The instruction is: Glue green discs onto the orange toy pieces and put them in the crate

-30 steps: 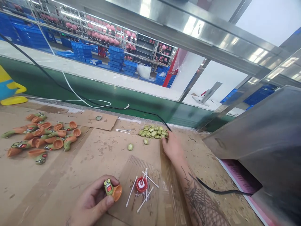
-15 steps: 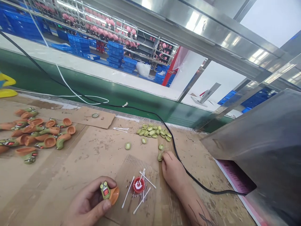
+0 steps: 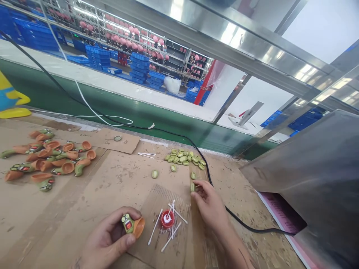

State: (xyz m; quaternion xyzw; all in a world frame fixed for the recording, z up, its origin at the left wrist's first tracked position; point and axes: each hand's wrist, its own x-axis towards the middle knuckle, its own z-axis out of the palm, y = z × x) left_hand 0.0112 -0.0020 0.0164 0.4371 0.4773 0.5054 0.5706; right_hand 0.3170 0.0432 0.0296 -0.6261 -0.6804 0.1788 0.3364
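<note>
In my left hand [image 3: 112, 237] is a small green figurine [image 3: 129, 223] with round eyes, a red patch and an orange cup-shaped end, gripped between thumb and fingers. My right hand [image 3: 210, 201] pinches a green oval piece [image 3: 192, 186] at its fingertips, just above or on the cardboard; I cannot tell which. Another green oval [image 3: 193, 175] lies right beyond those fingers. Between the hands stands a small red cap [image 3: 167, 219] of white stuff with a cotton swab in it. Several cotton swabs [image 3: 155, 227] lie around the cap.
Several similar figurines [image 3: 46, 183] lie at the left. A pile of green ovals [image 3: 183, 156] sits at the back, near a black cable [image 3: 209, 175] that crosses the table. A bottle cap [image 3: 117, 138] rests on a cardboard piece. A metal housing [image 3: 316, 168] stands at right.
My right hand has turned so its thumb shows, and the green oval in it now stands more upright. The left hand keeps its hold on the figurine. The whole view has shifted slightly.
</note>
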